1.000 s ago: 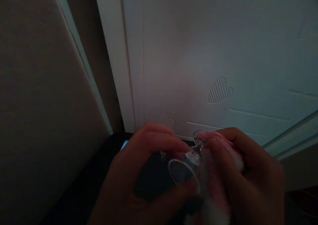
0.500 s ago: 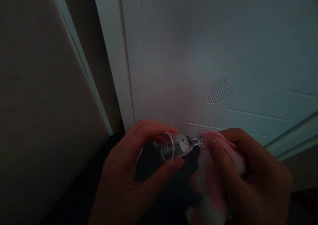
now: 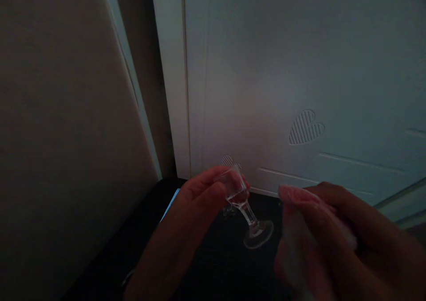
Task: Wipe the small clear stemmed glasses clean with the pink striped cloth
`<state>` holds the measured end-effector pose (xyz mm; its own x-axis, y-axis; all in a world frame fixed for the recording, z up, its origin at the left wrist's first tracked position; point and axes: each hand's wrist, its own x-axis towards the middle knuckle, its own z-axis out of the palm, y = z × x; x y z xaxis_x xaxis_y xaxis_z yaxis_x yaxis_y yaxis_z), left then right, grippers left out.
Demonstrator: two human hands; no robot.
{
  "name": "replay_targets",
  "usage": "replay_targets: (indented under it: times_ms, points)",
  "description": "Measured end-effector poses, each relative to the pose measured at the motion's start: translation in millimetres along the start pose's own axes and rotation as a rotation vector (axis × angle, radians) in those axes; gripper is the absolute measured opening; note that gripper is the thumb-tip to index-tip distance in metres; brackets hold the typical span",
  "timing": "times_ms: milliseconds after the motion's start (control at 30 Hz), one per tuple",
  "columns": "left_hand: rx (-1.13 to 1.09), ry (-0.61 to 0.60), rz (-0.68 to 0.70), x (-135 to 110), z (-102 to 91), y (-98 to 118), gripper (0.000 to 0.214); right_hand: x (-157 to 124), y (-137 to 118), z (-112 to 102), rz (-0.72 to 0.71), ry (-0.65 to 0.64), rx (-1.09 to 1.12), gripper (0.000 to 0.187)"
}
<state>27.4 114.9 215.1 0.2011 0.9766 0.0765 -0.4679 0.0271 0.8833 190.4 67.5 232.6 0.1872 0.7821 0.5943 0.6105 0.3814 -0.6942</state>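
A small clear stemmed glass [image 3: 237, 194] is tilted in my left hand [image 3: 196, 208], its bowl between the thumb and fingers. Its stem and round foot point down to the right, free of any touch. My right hand [image 3: 346, 239] is closed around a bunched pink and white cloth [image 3: 306, 234], a short gap to the right of the glass's foot. Folds of the cloth hang below the fingers. Behind the glass, low on the dark surface, another clear glass object [image 3: 229, 210] partly shows; its shape is hard to make out.
Behind my hands stands a pale panel [image 3: 253, 92] with grooved lines and a striped heart [image 3: 306, 127]. To the left is a plain wall [image 3: 73, 115] with a light edge strip. Beside my left wrist a thin bright blue edge [image 3: 171, 203] lies on the dark surface [image 3: 233, 265].
The cloth has come away from the glass's foot and moved right with my right hand. My left hand has turned the glass from lying sideways to foot-down and slanted.
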Motion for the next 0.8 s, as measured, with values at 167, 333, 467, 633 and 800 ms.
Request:
replay_targets:
  times_ms: [167,333,467,633,800]
  points:
    - [0.035,-0.086,-0.006,0.6,-0.5,1.5,0.018,0.0,-2.4,0.6,0.009,-0.045,0.041,0.012]
    - [0.089,-0.07,0.034,2.9,3.2,4.6,0.016,3.1,-4.6,-2.0,-0.056,-0.072,0.011,0.009]
    - [0.094,-0.091,0.033,-0.4,10.0,6.9,0.017,4.3,-1.0,-3.6,-0.09,-0.116,0.031,0.011]
    - [0.078,-0.071,-0.004,-3.7,13.0,5.6,0.017,4.2,-1.5,-2.4,-0.153,-0.14,0.09,0.015]
    - [0.043,-0.217,-0.081,5.9,3.7,1.3,0.031,5.8,-4.7,-1.6,-0.192,-0.2,0.17,0.022]
